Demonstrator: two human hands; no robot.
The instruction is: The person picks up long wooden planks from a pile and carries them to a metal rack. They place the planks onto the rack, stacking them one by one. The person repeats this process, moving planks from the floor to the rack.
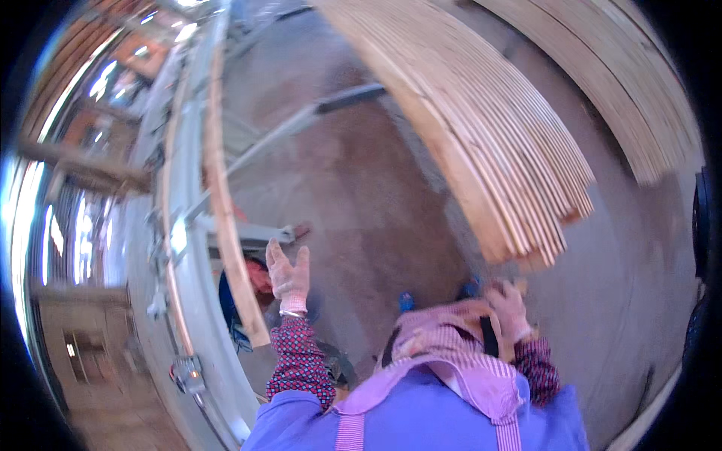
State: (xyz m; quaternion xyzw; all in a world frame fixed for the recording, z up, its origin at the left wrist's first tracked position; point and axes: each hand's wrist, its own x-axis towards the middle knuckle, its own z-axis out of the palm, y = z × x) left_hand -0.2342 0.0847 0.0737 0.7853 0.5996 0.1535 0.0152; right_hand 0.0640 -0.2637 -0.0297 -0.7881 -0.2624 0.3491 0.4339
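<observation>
My left hand, in a pale pink glove, is raised with thumb and fingers spread and holds nothing. It is just right of a long narrow wooden board that lies along a grey metal machine frame; a small gap shows between hand and board. My right hand, also gloved, is low by my waist, its fingers somewhat apart and slightly blurred. It is nearest the close end of a big stack of long boards, and I see nothing in its grip.
A second board stack lies farther right. A metal arm juts from the frame, and a slanting bar runs toward the stack. Something red sits beneath the narrow board. Concrete floor lies between frame and stack.
</observation>
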